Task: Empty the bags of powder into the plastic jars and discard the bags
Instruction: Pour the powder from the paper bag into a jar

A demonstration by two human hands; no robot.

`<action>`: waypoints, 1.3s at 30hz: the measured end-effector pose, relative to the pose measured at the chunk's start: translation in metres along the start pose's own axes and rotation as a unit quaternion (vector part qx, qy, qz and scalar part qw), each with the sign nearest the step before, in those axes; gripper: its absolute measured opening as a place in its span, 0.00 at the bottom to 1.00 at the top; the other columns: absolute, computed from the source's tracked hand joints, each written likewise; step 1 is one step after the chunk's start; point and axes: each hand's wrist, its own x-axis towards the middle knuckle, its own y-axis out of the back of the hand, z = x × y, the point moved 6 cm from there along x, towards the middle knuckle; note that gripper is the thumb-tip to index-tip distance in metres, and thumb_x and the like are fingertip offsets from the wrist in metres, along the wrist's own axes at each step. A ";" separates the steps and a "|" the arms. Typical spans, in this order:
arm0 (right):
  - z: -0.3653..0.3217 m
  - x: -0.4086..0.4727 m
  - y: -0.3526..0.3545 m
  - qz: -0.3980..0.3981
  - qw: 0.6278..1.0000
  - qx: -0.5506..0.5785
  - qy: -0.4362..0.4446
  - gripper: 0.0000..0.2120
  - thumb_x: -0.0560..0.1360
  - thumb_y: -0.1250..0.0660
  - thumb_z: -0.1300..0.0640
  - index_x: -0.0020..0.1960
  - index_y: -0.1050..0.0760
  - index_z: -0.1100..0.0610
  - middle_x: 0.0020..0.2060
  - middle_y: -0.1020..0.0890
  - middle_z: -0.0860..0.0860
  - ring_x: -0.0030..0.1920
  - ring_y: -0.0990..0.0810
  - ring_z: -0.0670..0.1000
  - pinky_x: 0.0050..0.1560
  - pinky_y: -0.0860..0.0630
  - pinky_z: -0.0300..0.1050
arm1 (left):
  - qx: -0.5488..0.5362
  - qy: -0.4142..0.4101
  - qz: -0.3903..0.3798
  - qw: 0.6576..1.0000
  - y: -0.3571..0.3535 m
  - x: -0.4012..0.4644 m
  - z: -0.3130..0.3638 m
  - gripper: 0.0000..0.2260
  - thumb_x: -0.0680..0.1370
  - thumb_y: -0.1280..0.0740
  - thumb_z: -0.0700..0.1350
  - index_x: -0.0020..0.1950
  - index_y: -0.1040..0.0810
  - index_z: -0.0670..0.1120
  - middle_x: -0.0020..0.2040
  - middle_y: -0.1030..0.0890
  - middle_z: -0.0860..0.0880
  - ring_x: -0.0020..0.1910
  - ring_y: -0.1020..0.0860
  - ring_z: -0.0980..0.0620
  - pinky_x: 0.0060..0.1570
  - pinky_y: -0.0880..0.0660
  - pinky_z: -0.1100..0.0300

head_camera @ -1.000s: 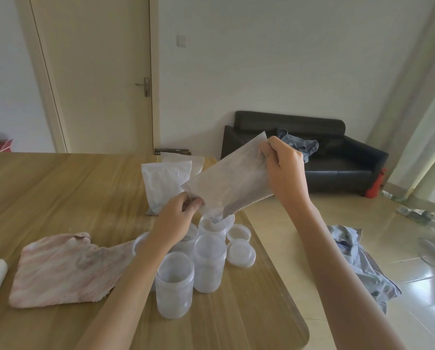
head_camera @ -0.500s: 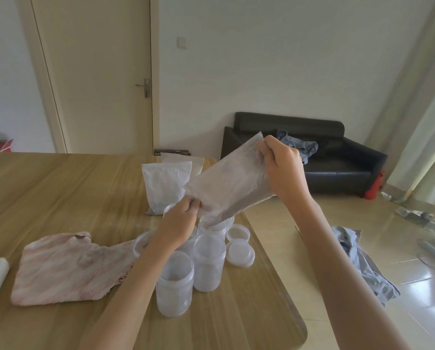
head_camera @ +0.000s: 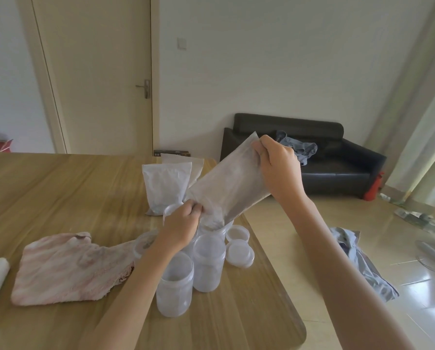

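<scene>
Over the jar cluster near the table (head_camera: 59,188) edge, the tilted bag (head_camera: 230,188) hangs w/ its low end at the mouth of a rear jar (head_camera: 212,227). Right hand (head_camera: 279,170) fingers curl & pinch its top corner; left hand (head_camera: 183,223) fingertips pinch the low corner. Full bag (head_camera: 164,185) stands behind, pink cloth (head_camera: 72,269) lies to the left, 2 lids (head_camera: 239,251) sit just right of the jars.

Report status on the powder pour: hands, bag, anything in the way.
Left hand pinches bag's low corner; right hand grips its top. Powder bag tilted, mouth over a rear jar. Open jars crowd close; nothing blocks.
</scene>
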 end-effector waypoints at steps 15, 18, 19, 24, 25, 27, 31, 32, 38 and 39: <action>-0.013 -0.004 0.004 0.022 0.998 -0.060 0.029 0.15 0.83 0.45 0.56 0.43 0.28 0.64 0.35 0.22 0.57 0.36 0.24 0.61 0.36 0.25 0.55 | -0.006 0.012 -0.007 1.000 -0.003 0.002 -0.007 0.14 0.85 0.45 0.47 0.43 0.26 0.53 0.37 0.25 0.49 0.37 0.27 0.52 0.49 0.33 0.57; -0.015 -0.005 0.004 0.022 0.996 -0.074 0.037 0.15 0.83 0.45 0.56 0.42 0.29 0.63 0.34 0.23 0.56 0.35 0.24 0.60 0.36 0.25 0.55 | -0.001 0.010 -0.008 1.000 -0.002 0.002 -0.007 0.14 0.85 0.45 0.47 0.42 0.26 0.54 0.38 0.24 0.49 0.38 0.26 0.53 0.50 0.32 0.56; -0.015 -0.005 0.004 0.021 0.996 -0.076 0.038 0.15 0.83 0.45 0.56 0.42 0.29 0.63 0.34 0.22 0.56 0.35 0.24 0.59 0.36 0.25 0.55 | 0.003 0.008 -0.008 1.000 -0.002 0.002 -0.006 0.14 0.85 0.46 0.47 0.43 0.27 0.54 0.38 0.24 0.49 0.39 0.26 0.53 0.53 0.32 0.55; -0.014 -0.006 0.004 0.025 0.996 -0.073 0.034 0.15 0.83 0.44 0.57 0.41 0.29 0.63 0.34 0.22 0.57 0.35 0.24 0.60 0.36 0.25 0.56 | 0.011 0.011 -0.017 1.000 -0.003 0.002 -0.007 0.13 0.86 0.46 0.48 0.47 0.25 0.52 0.41 0.22 0.48 0.41 0.25 0.53 0.51 0.32 0.56; -0.014 -0.006 0.004 0.025 0.997 -0.072 0.034 0.15 0.83 0.44 0.57 0.41 0.29 0.63 0.34 0.22 0.57 0.35 0.24 0.60 0.36 0.24 0.56 | 0.013 0.011 -0.019 1.000 -0.003 0.002 -0.007 0.13 0.86 0.46 0.48 0.47 0.26 0.52 0.41 0.22 0.48 0.41 0.25 0.52 0.50 0.32 0.57; -0.014 -0.006 0.004 0.026 0.997 -0.069 0.030 0.14 0.82 0.44 0.57 0.41 0.29 0.63 0.34 0.23 0.56 0.35 0.24 0.61 0.36 0.26 0.56 | 0.014 0.010 -0.020 1.000 -0.004 0.002 -0.007 0.13 0.86 0.46 0.48 0.45 0.27 0.54 0.42 0.22 0.48 0.41 0.25 0.52 0.49 0.32 0.57; -0.014 -0.006 0.004 0.024 0.997 -0.068 0.032 0.15 0.82 0.44 0.57 0.41 0.29 0.64 0.33 0.23 0.57 0.35 0.25 0.61 0.34 0.27 0.55 | 0.011 0.006 -0.018 1.000 -0.003 0.002 -0.007 0.14 0.86 0.46 0.48 0.43 0.27 0.55 0.38 0.24 0.49 0.38 0.26 0.54 0.44 0.32 0.62; -0.014 -0.006 0.004 0.022 0.997 -0.071 0.032 0.15 0.82 0.44 0.57 0.41 0.30 0.63 0.33 0.23 0.57 0.34 0.25 0.61 0.34 0.27 0.55 | 0.010 0.006 -0.018 1.000 -0.003 0.002 -0.007 0.14 0.86 0.46 0.47 0.43 0.27 0.55 0.38 0.24 0.49 0.38 0.26 0.54 0.44 0.32 0.62; -0.015 -0.005 0.003 0.015 0.996 -0.080 0.033 0.13 0.82 0.43 0.57 0.41 0.29 0.61 0.34 0.22 0.54 0.35 0.24 0.59 0.36 0.24 0.56 | 0.004 0.012 -0.019 1.000 -0.003 0.001 -0.008 0.14 0.86 0.46 0.48 0.43 0.27 0.55 0.39 0.24 0.49 0.39 0.26 0.55 0.50 0.33 0.57; -0.015 -0.005 0.003 0.018 0.996 -0.085 0.035 0.13 0.82 0.43 0.57 0.41 0.29 0.61 0.34 0.22 0.55 0.34 0.24 0.59 0.36 0.23 0.56 | 0.004 0.009 -0.018 1.000 -0.003 0.001 -0.008 0.14 0.86 0.46 0.48 0.43 0.27 0.54 0.39 0.24 0.49 0.39 0.26 0.54 0.49 0.33 0.58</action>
